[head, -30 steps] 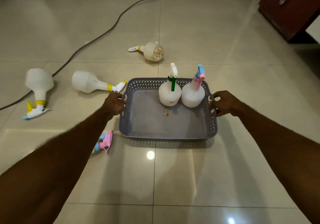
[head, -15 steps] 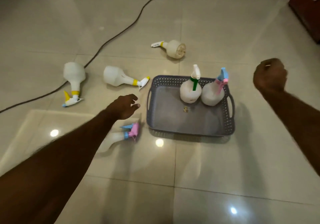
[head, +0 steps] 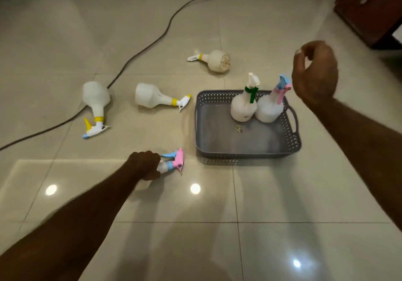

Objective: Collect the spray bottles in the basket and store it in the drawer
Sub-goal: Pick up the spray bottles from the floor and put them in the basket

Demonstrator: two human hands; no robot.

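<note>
Basket: grey perforated plastic basket (head: pixel 248 150) with side handles, resting on the glossy beige tiled floor (head: pixel 282 193).
Inside the basket: two white spray bottles upright at its far side, touching each other; green-collared white bottle (head: pixel 243 106) nearer the basket's middle, pink-and-blue-triggered white bottle (head: pixel 269 108) against the basket's right wall. Small gold-coloured speck on the basket's bottom, too small to identify.
Left hand (head: pixel 144 165): down at floor level just left of the basket's near corner, fingers wrapped around the neck of a lying pink-and-blue-headed spray bottle (head: pixel 174 161); bottle body mostly hidden under the hand.
Right hand (head: pixel 314 71): raised in the air above the basket's far right corner, fingers curled loosely together, nothing visible in them.
Left of the basket: yellow-collared white bottle (head: pixel 156 96) on its side, nozzle pointing at the basket.
Farther left of the basket: white bottle with yellow-and-blue trigger (head: pixel 95 100), also lying down.
Beyond the basket: another white bottle (head: pixel 217 59) on its side, base facing the camera.
Cable: dark cord (head: pixel 152 43) trailing across the tiles, well left of the basket.
Far right of the basket: dark brown wooden cabinet (head: pixel 369 4) at the frame's edge.
</note>
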